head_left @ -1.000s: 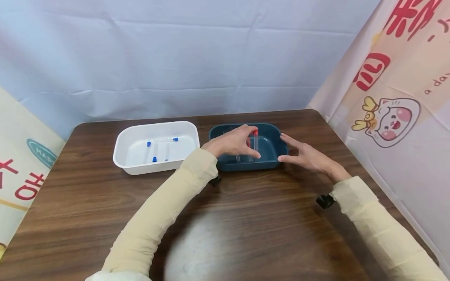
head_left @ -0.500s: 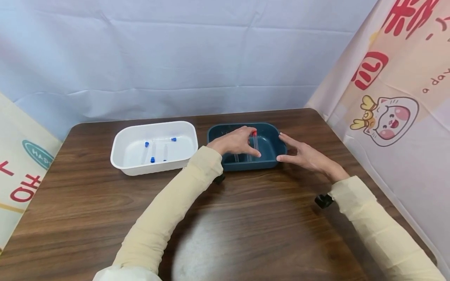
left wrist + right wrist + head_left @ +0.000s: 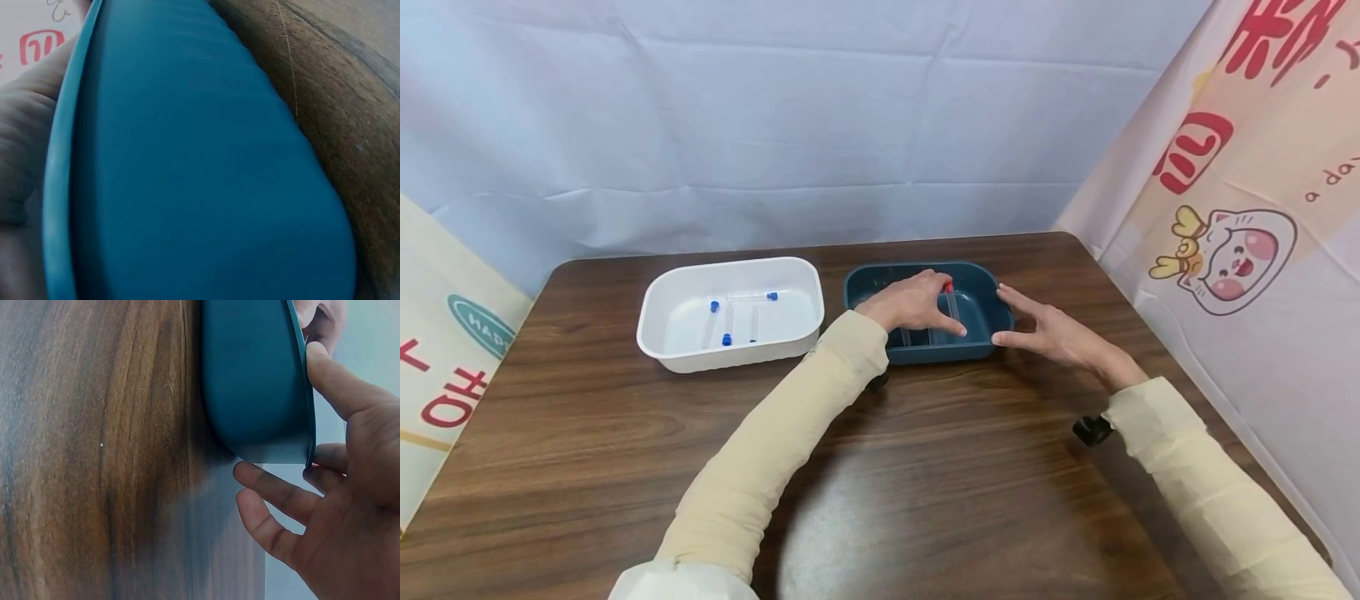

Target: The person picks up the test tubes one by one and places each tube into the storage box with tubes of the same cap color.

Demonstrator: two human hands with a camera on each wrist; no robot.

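Note:
A test tube (image 3: pixel 954 305) with a red cap stands slanted at the fingertips of my left hand (image 3: pixel 910 302), inside the dark teal basin (image 3: pixel 936 353). My left index finger is by its cap, and the thumb points lower down beside the tube. More clear tubes (image 3: pixel 906 337) lie under that hand, partly hidden. My right hand (image 3: pixel 1052 333) holds the basin's right end. In the right wrist view its thumb (image 3: pixel 322 359) lies on the rim, with two bent fingers at the corner. The basin's outer wall fills most of the left wrist view, hiding the left fingertips.
To the left stands a white basin (image 3: pixel 737 358) with several blue-capped tubes (image 3: pixel 728 321) lying in it. Both basins rest on a brown wooden table (image 3: pixel 970 467). A pale cloth (image 3: pixel 820 133) hangs behind, and a printed one (image 3: pixel 1225 258) on the right.
My left hand has moved slightly right inside the teal basin, and the red-capped tube has moved with it and now leans more. The right hand stays at the basin's end.

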